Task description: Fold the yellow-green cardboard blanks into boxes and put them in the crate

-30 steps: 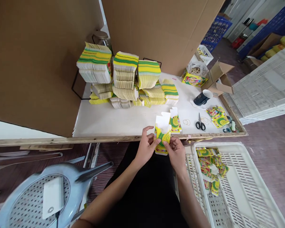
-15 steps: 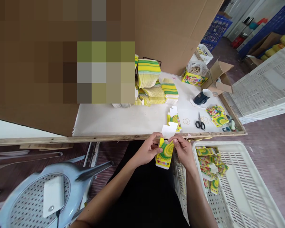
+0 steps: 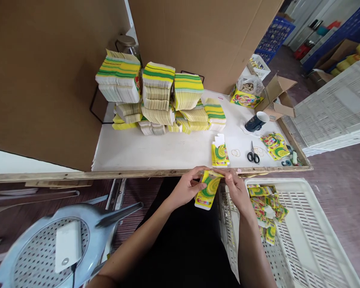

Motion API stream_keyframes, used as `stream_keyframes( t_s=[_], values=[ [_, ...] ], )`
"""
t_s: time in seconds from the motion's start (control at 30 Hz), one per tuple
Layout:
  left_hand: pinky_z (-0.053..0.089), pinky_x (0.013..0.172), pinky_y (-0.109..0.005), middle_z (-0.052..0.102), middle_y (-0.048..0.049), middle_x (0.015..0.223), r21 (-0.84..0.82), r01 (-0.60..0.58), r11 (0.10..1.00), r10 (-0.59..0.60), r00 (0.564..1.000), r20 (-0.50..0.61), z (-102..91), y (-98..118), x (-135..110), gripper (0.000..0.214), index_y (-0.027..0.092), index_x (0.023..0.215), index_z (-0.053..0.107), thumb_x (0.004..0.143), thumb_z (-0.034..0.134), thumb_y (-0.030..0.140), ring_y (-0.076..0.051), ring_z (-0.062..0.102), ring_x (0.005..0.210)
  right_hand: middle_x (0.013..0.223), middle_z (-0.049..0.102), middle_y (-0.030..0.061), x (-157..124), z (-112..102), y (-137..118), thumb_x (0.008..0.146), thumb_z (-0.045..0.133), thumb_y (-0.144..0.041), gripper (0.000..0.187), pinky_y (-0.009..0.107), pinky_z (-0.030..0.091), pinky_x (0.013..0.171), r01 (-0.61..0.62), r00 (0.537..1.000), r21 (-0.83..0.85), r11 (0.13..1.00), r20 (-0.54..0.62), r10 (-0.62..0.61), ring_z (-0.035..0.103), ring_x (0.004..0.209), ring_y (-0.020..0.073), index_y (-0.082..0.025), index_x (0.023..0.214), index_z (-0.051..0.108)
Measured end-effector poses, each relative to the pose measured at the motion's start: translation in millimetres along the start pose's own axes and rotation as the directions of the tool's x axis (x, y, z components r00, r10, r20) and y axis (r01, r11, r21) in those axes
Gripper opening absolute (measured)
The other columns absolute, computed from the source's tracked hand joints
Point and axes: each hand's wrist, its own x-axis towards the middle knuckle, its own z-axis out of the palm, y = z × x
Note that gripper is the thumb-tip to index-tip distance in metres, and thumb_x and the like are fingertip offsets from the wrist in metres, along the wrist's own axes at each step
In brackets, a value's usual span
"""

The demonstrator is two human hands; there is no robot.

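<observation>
A small yellow and green carton is held in front of me, just below the table's front edge. My left hand is closed around its left side, thumb lying on the printed front. At the carton's top, the fingers of my right hand press along the flap and its right corner; the flap is folded over. A few flat cartons lie on the table right beyond my hands. To the right, below table height, a white plastic crate contains several made-up cartons at its left side.
Bundles of flat cartons are stacked along the cardboard partition. Scissors, rubber bands, a dark mug and more flat cartons sit at the table's right. A blue stool bearing a white power bank stands lower left.
The white top flap that stood up has been folded down over the carton's opening. My right hand has shifted slightly up and right, and its fingers now reach across the top.
</observation>
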Motion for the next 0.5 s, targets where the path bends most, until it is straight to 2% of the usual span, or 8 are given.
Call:
stream_keyframes(
  t_s=[0.1,0.2,0.27,0.33,0.4,0.5],
  values=[
    [0.056,0.080,-0.028,0.067,-0.0110,0.121,0.082,-0.072,0.994,0.078,0.994,-0.079,-0.1,-1.8,0.3,0.049,0.020,0.127,0.055,0.083,0.069,0.034,-0.023,0.068,0.103,0.083,0.058,0.0024,-0.7,1.2,-0.7,0.088,0.062,-0.051,0.045,0.030,0.044,0.068,-0.127,0.992,-0.059,0.990,0.017,0.128,0.050,0.069,0.0155,-0.023,0.123,0.068],
    [0.055,0.086,-0.028,0.059,-0.0110,0.136,0.132,-0.117,0.984,0.124,0.991,-0.049,0.4,-2.4,-0.1,0.046,0.020,0.129,0.056,0.086,0.065,0.032,-0.024,0.065,0.112,0.071,0.055,-0.0023,-1.8,9.8,0.3,0.085,0.067,-0.046,0.057,0.026,0.039,0.058,-0.202,0.976,0.067,0.977,0.098,0.195,0.045,0.059,0.0132,-0.020,0.135,0.056],
    [0.053,0.092,-0.029,0.056,-0.0111,0.140,0.125,-0.125,0.984,0.128,0.992,-0.015,1.4,-3.0,-0.8,0.045,0.020,0.131,0.055,0.088,0.062,0.030,-0.024,0.063,0.117,0.069,0.059,-0.0028,-1.9,16.5,1.2,0.085,0.066,-0.042,0.054,0.026,0.038,0.057,-0.223,0.971,0.108,0.969,0.112,0.211,0.047,0.058,0.0137,-0.019,0.132,0.054],
    [0.050,0.096,-0.030,0.057,-0.0117,0.139,0.105,-0.108,0.989,0.108,0.994,0.007,2.3,-4.0,-1.2,0.045,0.020,0.133,0.054,0.089,0.059,0.030,-0.025,0.059,0.123,0.066,0.061,-0.0033,-1.0,21.5,1.7,0.085,0.065,-0.040,0.043,0.026,0.037,0.055,-0.220,0.973,0.046,0.974,0.078,0.216,0.047,0.055,0.0140,-0.020,0.122,0.057],
    [0.050,0.095,-0.031,0.062,-0.0127,0.133,0.068,-0.079,0.995,0.079,0.997,0.015,2.6,-4.8,-1.1,0.048,0.020,0.135,0.052,0.089,0.060,0.030,-0.025,0.061,0.120,0.057,0.056,-0.0055,0.4,24.1,1.2,0.086,0.063,-0.038,0.035,0.026,0.035,0.054,-0.204,0.978,-0.050,0.978,0.031,0.206,0.045,0.051,0.0141,-0.020,0.115,0.059],
    [0.053,0.085,-0.030,0.069,-0.0130,0.120,-0.003,-0.036,0.999,0.036,0.999,-0.022,1.7,-4.6,-0.2,0.054,0.018,0.134,0.051,0.084,0.067,0.032,-0.022,0.069,0.099,0.051,0.048,-0.0077,1.3,23.9,-0.9,0.087,0.061,-0.039,0.038,0.026,0.033,0.052,-0.181,0.983,-0.105,0.978,0.026,0.184,0.042,0.048,0.0139,-0.019,0.119,0.061]
  ],
)
